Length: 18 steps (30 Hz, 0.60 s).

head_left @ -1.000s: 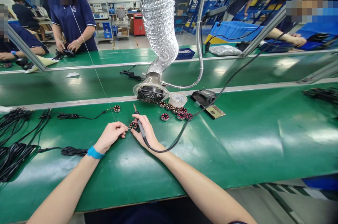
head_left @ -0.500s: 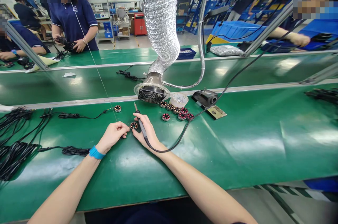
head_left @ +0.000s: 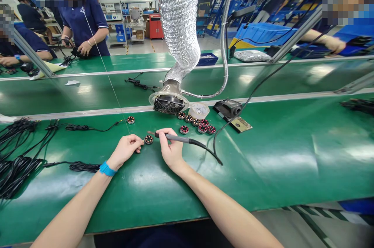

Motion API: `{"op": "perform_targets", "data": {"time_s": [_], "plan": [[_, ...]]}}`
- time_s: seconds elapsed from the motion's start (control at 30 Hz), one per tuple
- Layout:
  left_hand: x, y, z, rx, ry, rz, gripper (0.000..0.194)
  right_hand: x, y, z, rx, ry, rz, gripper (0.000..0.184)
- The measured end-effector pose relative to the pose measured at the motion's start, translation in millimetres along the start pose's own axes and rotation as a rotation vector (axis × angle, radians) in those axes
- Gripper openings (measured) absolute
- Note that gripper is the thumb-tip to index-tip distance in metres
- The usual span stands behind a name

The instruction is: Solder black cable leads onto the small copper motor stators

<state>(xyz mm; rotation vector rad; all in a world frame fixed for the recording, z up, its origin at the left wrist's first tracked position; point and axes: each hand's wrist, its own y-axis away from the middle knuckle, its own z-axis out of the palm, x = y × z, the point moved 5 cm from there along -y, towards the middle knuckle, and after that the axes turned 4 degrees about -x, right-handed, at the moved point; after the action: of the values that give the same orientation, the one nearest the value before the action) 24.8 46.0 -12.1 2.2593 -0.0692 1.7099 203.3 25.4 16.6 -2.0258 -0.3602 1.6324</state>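
Note:
My right hand point(head_left: 172, 148) is closed around a soldering iron point(head_left: 178, 138), held nearly level with its tip pointing left. Just under and left of that tip lies a small round motor stator point(head_left: 148, 139) with copper windings. My left hand point(head_left: 128, 150), with a blue band at its wrist, pinches at the stator's left edge; the exact grip between the fingertips is too small to see. A thin wire point(head_left: 112, 84) hangs from above and runs down behind the left hand. Another stator point(head_left: 130, 120), joined to a black cable, lies farther back.
Several stators point(head_left: 202, 128) sit right of the iron, beside a tape roll point(head_left: 199, 111) and a soldering-iron stand point(head_left: 229, 108). A fan-ended duct point(head_left: 168, 104) hangs over the bench. Bundled black cables point(head_left: 17, 162) lie at left. Co-workers are across the bench.
My right hand has moved slightly right, off the stator, and turned the soldering iron from upright to nearly level, its tip now by the stator. The left hand has stayed put.

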Motion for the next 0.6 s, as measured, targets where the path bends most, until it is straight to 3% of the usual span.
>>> {"op": "perform_targets", "data": {"time_s": [0.6], "plan": [[0.8, 0.0, 0.2, -0.002, -0.002, 0.012, 0.021, 1.1, 9.4, 5.7, -0.102, -0.046, -0.045, 0.02]]}}
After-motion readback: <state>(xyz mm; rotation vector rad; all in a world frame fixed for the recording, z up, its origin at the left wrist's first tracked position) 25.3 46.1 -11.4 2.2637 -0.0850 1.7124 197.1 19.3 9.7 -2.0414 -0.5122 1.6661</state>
